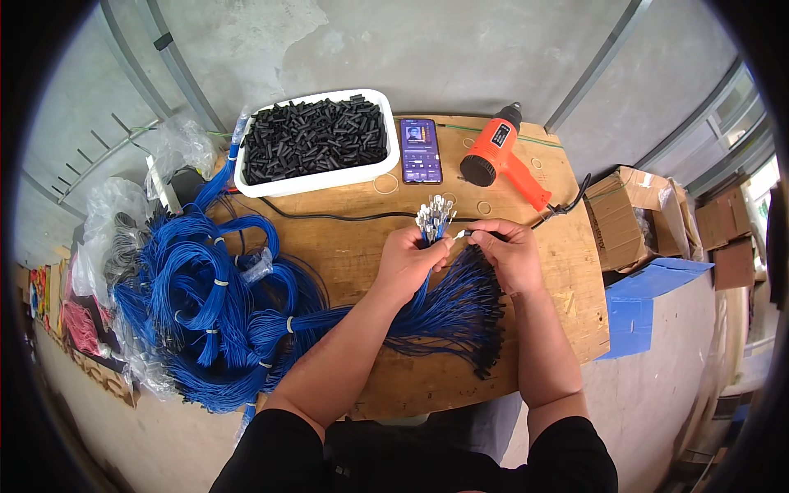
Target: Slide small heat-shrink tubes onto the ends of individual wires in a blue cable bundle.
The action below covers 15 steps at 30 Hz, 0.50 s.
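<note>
Above the table [353, 256], my left hand [412, 261] grips a bunch of wires [429, 238] below its metal ends [435, 212] while my right hand [514, 256] pinches a black sleeve [470, 233] beside one tip [459, 235]; straight alignment should, I judge, prevent snagging.

The wooden table [569, 267] bore a white tray [393, 140] of black tubes [316, 140], a phone [421, 151] and an orange heat gun [496, 146] along its back, a black cord [345, 217] across its middle, scattered rubber bands [537, 163], coiled blue wire bundles [197, 287] at the left, and a fan of black-tipped blue wires [460, 316].
</note>
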Each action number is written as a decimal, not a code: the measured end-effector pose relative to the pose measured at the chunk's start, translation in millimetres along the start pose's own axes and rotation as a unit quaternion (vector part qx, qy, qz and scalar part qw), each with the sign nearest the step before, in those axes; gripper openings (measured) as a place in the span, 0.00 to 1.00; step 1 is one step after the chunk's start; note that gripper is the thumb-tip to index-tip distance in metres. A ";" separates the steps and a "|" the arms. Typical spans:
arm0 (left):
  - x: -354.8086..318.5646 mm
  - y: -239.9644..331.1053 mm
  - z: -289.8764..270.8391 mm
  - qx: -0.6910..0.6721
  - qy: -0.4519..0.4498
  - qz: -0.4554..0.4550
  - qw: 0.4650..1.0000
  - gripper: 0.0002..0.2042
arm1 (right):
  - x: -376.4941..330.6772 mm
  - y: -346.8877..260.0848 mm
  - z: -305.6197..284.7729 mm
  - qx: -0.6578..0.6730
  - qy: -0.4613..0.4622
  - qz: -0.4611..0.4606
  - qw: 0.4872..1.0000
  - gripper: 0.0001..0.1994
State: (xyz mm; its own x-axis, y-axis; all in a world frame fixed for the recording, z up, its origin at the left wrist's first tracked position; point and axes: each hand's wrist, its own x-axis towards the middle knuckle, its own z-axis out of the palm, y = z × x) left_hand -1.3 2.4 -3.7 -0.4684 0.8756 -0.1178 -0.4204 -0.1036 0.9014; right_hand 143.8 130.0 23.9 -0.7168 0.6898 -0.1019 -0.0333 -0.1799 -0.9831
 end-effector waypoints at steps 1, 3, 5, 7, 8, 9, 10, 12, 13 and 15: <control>-0.3 -0.1 0.7 0.014 0.000 0.004 1.000 0.06 | -0.2 -0.4 0.3 0.000 0.001 -0.001 1.000 0.09; -1.3 0.7 1.0 0.029 0.001 0.008 1.000 0.05 | -1.0 -1.5 2.2 -0.008 0.012 0.001 1.000 0.09; -2.4 2.3 1.6 0.036 -0.006 0.016 0.999 0.05 | -1.6 -2.9 3.7 -0.010 0.014 -0.008 1.000 0.09; -2.4 2.2 1.6 0.035 -0.014 0.013 0.999 0.05 | -1.8 -3.3 3.9 -0.013 0.015 -0.016 1.000 0.08; -2.5 2.7 1.9 0.035 -0.021 0.010 0.999 0.05 | -1.8 -3.1 3.3 -0.010 0.007 -0.022 1.000 0.08; -2.9 4.0 2.2 0.035 -0.021 0.010 0.999 0.05 | -1.8 -2.6 2.6 -0.007 0.000 -0.028 1.000 0.08; -3.6 6.2 2.7 0.024 -0.019 0.000 1.000 0.05 | -1.5 -1.9 1.8 -0.007 0.000 -0.028 1.000 0.08; -4.0 7.4 2.5 0.013 -0.016 -0.010 1.000 0.05 | -0.9 -0.1 0.7 0.004 -0.008 -0.030 0.999 0.08; -3.8 6.9 2.2 0.006 -0.022 -0.008 1.000 0.05 | -0.8 0.2 0.6 0.004 -0.008 -0.030 1.000 0.08; -3.4 5.8 1.1 0.000 -0.028 -0.006 1.000 0.05 | -0.3 0.6 0.8 0.013 -0.009 -0.024 1.000 0.08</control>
State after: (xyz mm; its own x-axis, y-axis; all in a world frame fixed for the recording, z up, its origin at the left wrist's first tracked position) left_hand -1.3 -0.6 2.4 -0.4188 0.9019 -0.1053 -0.4263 -0.0929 0.8998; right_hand 143.5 129.1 23.4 -0.7269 0.6848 -0.0508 -0.0871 -0.1653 -0.9824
